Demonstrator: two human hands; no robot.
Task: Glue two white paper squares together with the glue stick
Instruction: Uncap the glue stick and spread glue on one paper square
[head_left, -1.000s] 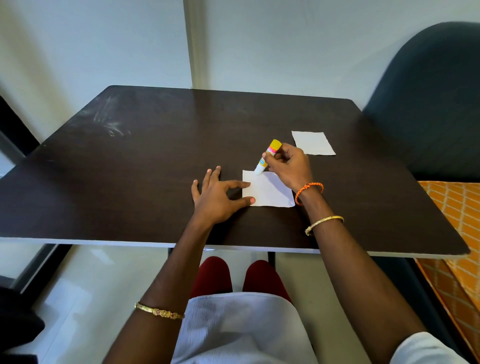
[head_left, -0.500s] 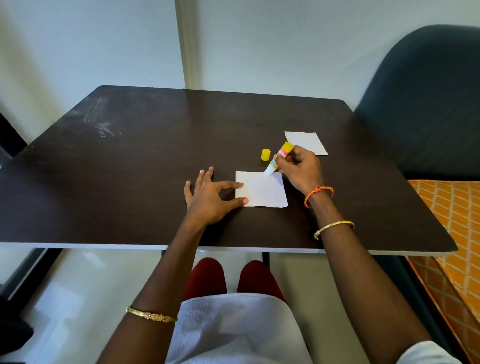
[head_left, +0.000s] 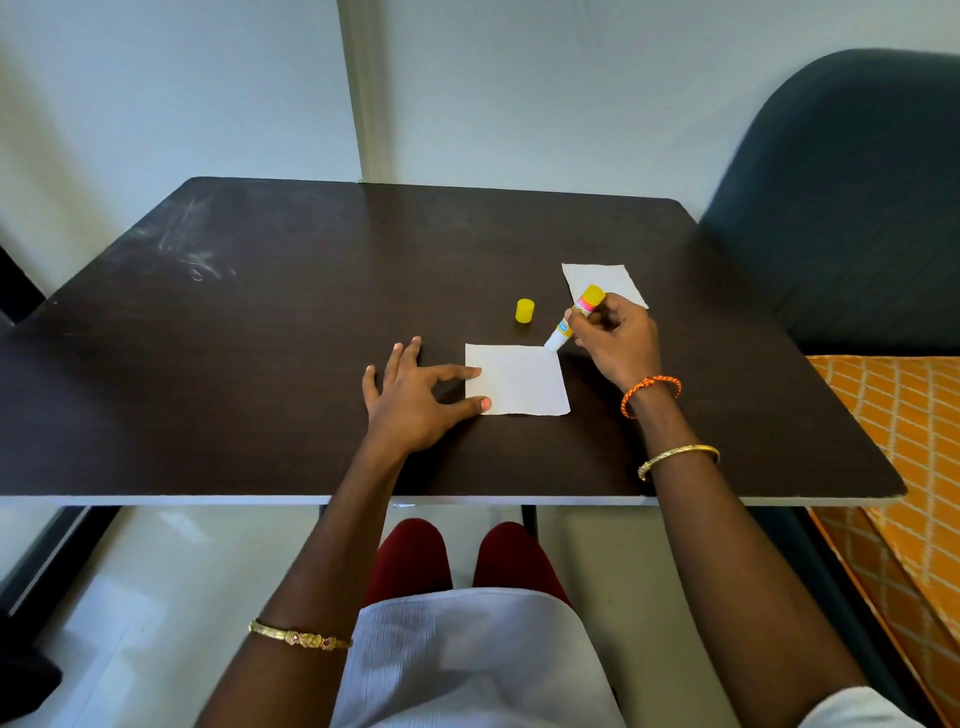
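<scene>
White paper squares are the work: the near white paper square lies flat on the dark brown tabletop, and the second white paper square lies well apart, farther back and partly behind the right hand. That hand grips the slim yellow-and-white glue stick, fingers curled round its barrel, tilted with its white tip touching the near square's far right corner. The left hand lies spread and released, forefinger and thumb tips pressing the sheet's left edge. A small yellow plastic cap stands just beyond the sheet. Such thin paper is likely light, limp and prone to slide or crease, so it is best pinned flat at an edge and lifted by a corner
</scene>
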